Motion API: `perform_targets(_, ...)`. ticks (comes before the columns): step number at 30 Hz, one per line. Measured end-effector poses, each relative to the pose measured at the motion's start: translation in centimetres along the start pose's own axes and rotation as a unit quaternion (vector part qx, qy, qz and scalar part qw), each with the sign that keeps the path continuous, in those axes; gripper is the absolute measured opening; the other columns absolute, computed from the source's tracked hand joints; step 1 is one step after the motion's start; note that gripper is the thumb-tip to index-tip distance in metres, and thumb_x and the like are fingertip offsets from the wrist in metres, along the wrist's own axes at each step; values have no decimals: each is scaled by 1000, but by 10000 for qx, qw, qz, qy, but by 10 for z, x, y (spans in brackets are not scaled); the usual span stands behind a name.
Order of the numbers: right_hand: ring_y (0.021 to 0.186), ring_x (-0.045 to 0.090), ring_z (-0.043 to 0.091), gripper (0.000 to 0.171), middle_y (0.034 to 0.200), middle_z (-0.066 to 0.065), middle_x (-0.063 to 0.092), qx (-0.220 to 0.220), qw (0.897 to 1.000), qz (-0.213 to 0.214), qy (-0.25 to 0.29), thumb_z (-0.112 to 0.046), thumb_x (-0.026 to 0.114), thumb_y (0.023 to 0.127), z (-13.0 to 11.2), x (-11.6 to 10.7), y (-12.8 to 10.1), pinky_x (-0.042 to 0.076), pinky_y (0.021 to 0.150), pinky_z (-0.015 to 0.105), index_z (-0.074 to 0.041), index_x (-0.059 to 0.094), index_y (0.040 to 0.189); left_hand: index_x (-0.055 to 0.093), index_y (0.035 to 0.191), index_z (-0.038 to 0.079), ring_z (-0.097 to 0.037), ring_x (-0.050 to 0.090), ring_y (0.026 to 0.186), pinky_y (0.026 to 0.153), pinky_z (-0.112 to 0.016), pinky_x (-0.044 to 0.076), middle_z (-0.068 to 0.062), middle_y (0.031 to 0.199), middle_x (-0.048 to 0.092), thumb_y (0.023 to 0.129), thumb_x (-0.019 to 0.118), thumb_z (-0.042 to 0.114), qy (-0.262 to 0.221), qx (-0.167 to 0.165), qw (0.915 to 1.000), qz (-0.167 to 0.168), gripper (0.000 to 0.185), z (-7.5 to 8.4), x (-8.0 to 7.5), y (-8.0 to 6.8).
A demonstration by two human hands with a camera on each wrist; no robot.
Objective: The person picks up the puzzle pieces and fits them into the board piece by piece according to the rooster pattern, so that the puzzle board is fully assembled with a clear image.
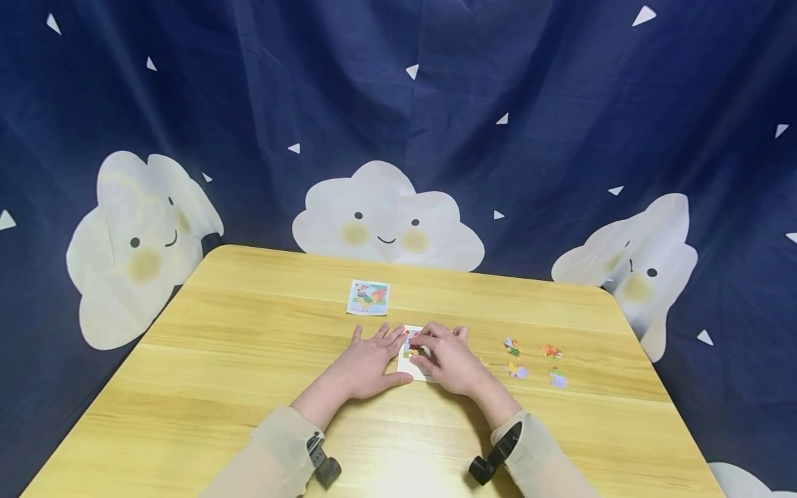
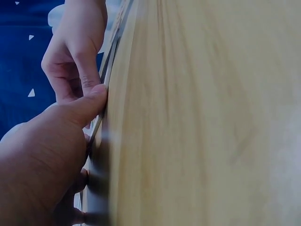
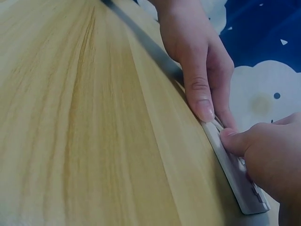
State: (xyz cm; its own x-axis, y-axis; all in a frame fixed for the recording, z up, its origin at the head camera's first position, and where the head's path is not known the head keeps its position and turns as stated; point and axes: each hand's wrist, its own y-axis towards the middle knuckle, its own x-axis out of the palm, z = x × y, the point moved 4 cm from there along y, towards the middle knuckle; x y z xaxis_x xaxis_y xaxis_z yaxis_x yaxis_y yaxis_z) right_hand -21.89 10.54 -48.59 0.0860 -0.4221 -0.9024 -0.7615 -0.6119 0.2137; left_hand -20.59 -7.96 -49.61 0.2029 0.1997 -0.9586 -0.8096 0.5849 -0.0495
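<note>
- The puzzle board (image 1: 416, 373) is seen flat on the table (image 1: 249, 360), between both hands; coloured bits inside it are partly covered by fingers.
- Its left edge is pressed by the left hand (image 1: 373, 363): fingers spread, thumb at the near corner.
- Its interior is reached from above by the right hand (image 1: 451, 360), fingers bent; whether a piece is pinched cannot be told, fingertips being hidden.
- The hands are held close together.
- Loose puzzle pieces (image 1: 517, 371) are scattered right of the right hand, in small groups.
- A picture card (image 1: 369, 297) is placed beyond the left hand.
- Black devices (image 1: 326, 470) are strapped at both wrists, over pale sleeves (image 1: 268, 453).
- The table is backed by a blue curtain (image 1: 373, 104), printed with smiling clouds (image 1: 386, 200).
</note>
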Motion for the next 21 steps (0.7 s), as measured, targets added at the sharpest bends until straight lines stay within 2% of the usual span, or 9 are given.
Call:
perform_targets(6,102,61,13,34,117,-4,62,98,9999,59,128,-30,74,102,1,1,-1,26,89,47,-13,77,131,35,166,12,-32,23,159,117,-78,16,0,173,26,102,46,72,138,25,9999,-47,88,0,-1,0)
perform_targets(12,96,57,11,34,113,-6,60,257,9991,61,333,-29,76,100,4,2,-1,24,88,46,-11,78,129,39,165,12,-31,28,157,116,-77,20,0,172,28,104,47,68,252,195,9995,-40,83,3,-3,-5)
perform_targets(17,95,55,10,35,113,-6,59,305,9991,12,300,-29,77,100,4,2,-1,24,88,46,-9,78,129,42,163,12,-30,32,155,117,-74,24,-1,169,34,106,50,62,267,393,9989,20,76,7,-4,-8)
perform_targets(21,93,54,10,37,114,-5,59,192,9995,-124,233,-29,77,100,0,-1,0,23,87,46,-8,77,130,44,162,12,-31,35,154,116,-75,26,-2,168,36,106,53,60,212,364,9991,29,74,8,-6,-9)
